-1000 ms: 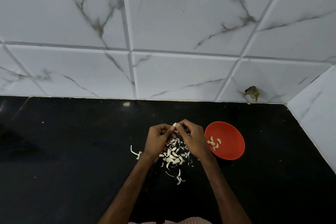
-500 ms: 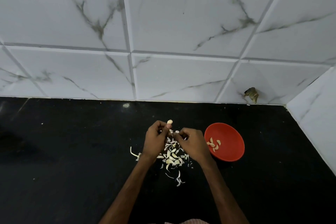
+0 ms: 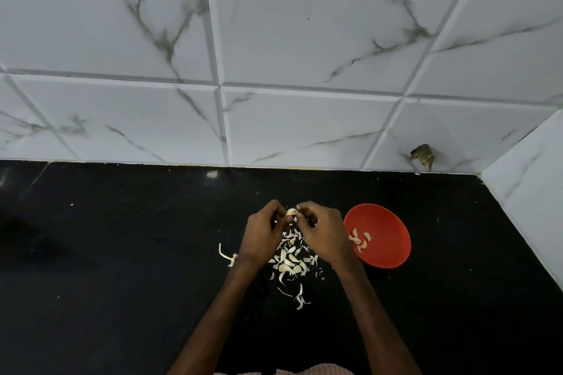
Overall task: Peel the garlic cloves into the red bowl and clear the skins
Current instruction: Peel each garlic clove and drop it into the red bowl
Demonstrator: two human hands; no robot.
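Note:
My left hand and my right hand meet above the black counter, and between their fingertips they pinch one pale garlic clove. Below the hands lies a heap of garlic cloves and papery skins. A red bowl sits just right of my right hand, with several peeled cloves in its left part. A garlic stem piece lies left of my left wrist.
The black counter runs wide to the left. White marble tiled wall stands at the back and a side wall closes the right. A small dark hole marks the back wall near the corner.
Half a second ago my right hand sat lower and apart from the clove in my left fingers. It has risen and joined the left hand at the clove.

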